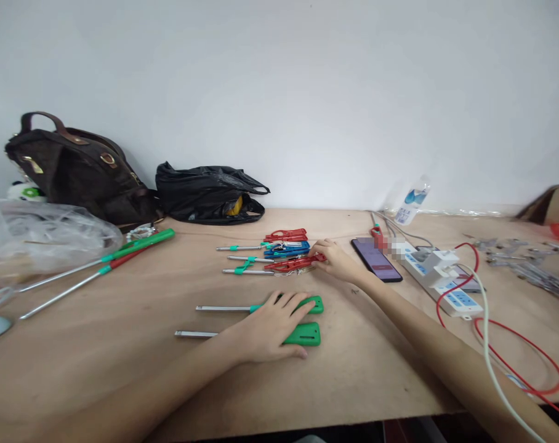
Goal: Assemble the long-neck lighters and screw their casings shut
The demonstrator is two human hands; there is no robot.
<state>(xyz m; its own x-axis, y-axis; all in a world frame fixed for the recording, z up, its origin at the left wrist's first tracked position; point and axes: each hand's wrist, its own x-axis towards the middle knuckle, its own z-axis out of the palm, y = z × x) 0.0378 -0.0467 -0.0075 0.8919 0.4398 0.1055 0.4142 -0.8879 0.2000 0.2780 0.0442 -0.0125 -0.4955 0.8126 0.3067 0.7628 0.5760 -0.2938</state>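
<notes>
Plywood forms the tabletop [136, 363], which is backed by a plain pale wall [307, 86]. At about 6 o'clock on the board, the left hand [273, 326] is laid flat and open, palm down, across two green-handled tools [307, 320] whose metal shafts point toward 9 o'clock. Just beyond, at 12 o'clock from that hand, a cluster of red and blue-handled tools [286, 249] is laid out in rows; the right hand [335, 258] is set at its 3 o'clock end, fingers curled onto the handle of the nearest red tool [293, 264], though how firmly it is gripped cannot be told.

At 10 o'clock a brown handbag [76, 169] is stood against the wall, its contents hidden. Beside it a black plastic bag [208, 194] is slumped, with something yellow seen through its opening. A clear plastic bag [44, 237] is spread at 9 o'clock, and two long screwdrivers [108, 261] with green and red grips are laid just beside it.

At 2 o'clock a dark phone [376, 259] is laid flat, next to a white power strip [439, 280] fed by red and white cables [505, 344]. A clear bottle [413, 200] with a blue and white label is stood by the wall; its writing cannot be read.
</notes>
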